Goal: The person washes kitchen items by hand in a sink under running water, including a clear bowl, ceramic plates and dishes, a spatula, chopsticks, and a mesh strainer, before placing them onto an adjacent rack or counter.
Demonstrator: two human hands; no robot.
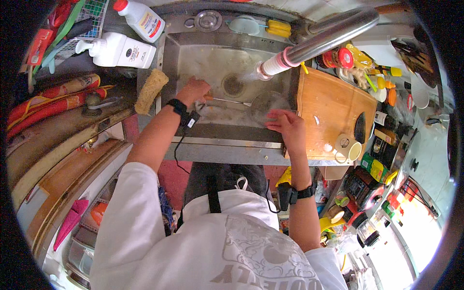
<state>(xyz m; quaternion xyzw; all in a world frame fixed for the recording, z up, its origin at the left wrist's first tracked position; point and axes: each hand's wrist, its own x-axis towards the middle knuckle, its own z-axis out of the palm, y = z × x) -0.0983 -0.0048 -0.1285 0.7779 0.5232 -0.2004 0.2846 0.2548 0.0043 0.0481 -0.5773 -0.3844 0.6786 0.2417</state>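
My left hand (pixel 195 90) is closed around the handle of a wire-mesh skimmer (pixel 269 105), held low in a steel sink (pixel 206 58). The skimmer's round mesh head lies towards the sink's right side. Close by the mesh is my right hand (pixel 284 121), its fingers apart; whether they touch the rim cannot be told. Above the drain (pixel 233 85) hangs a faucet spout (pixel 266 69) with a white and pink end, and water seems to come from it.
A wooden cutting board (pixel 333 108) bears a cream mug (pixel 348 148). Left of the sink are a loofah (pixel 151 92) and white plastic bottles (pixel 136 52). A yellow sponge (pixel 278 28) and a steel lid (pixel 208 20) lie behind it. Jars (pixel 340 58) stand at the right.
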